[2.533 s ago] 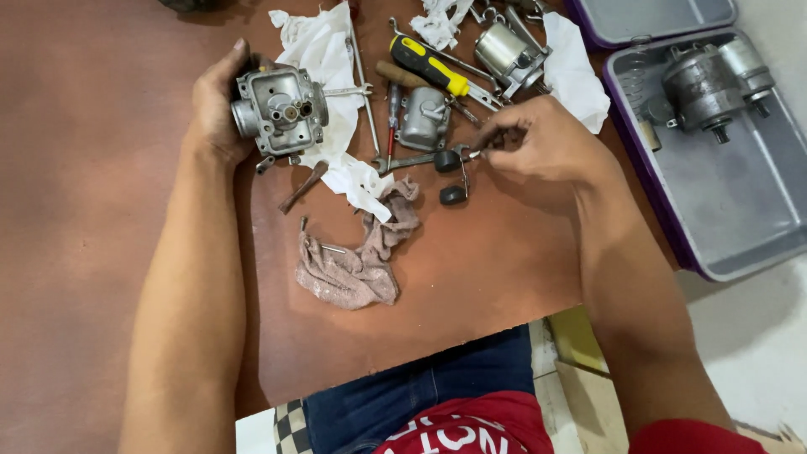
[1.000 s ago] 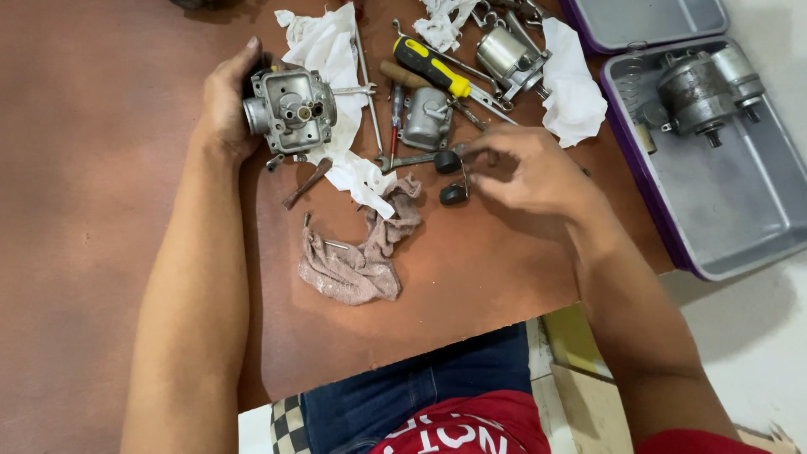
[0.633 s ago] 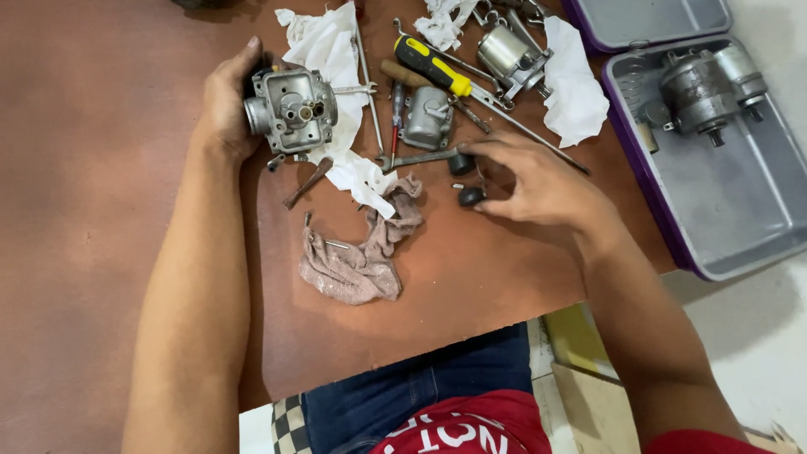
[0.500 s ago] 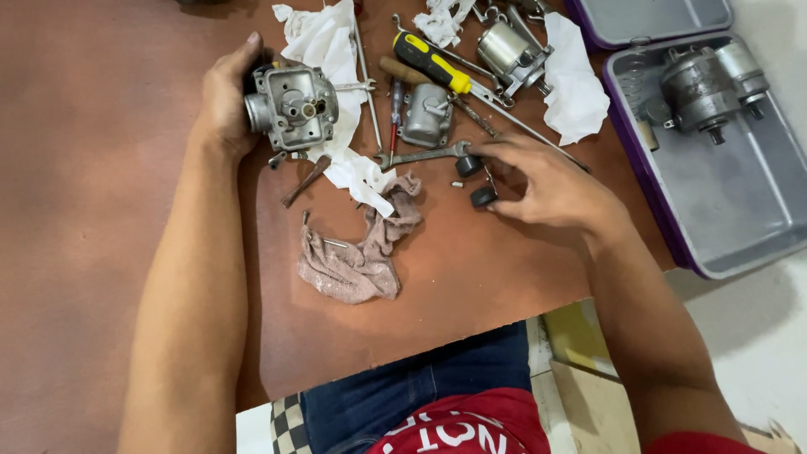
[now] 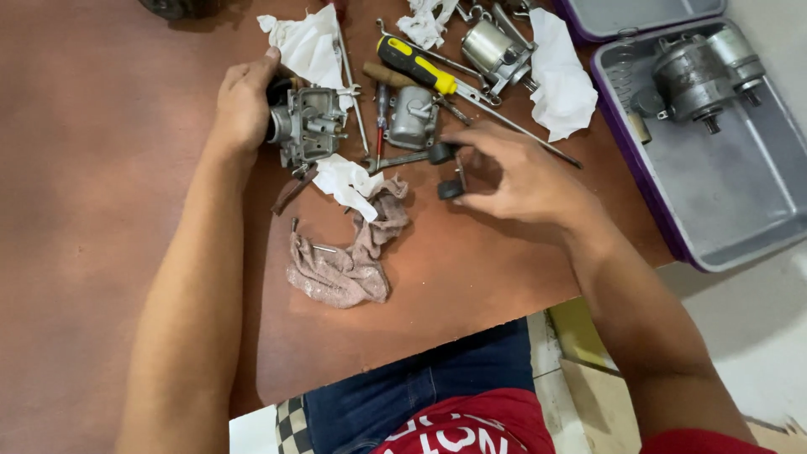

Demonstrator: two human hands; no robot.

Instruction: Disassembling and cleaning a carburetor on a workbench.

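My left hand [image 5: 244, 105] grips a grey metal carburetor body [image 5: 311, 126] at the back left of the brown table [image 5: 471, 277], tilting it on its side. My right hand [image 5: 525, 176] pinches a small part with two black round floats [image 5: 450, 172] on a thin metal bracket, held just above the table to the right of the carburetor. A flat wrench [image 5: 395, 160] lies between the two hands, its end next to the upper float.
A yellow-and-black screwdriver [image 5: 416, 65], a metal bowl cover [image 5: 412, 118], another metal part [image 5: 492, 46] and white tissues [image 5: 559, 76] lie at the back. A grey-pink rag [image 5: 349, 261] sits in front. A purple-rimmed grey tray [image 5: 740, 193] holding a motor part [image 5: 698, 71] stands at right.
My right hand has picked the black float part off the table and now holds it up by its bracket. My left hand has turned the carburetor body slightly.
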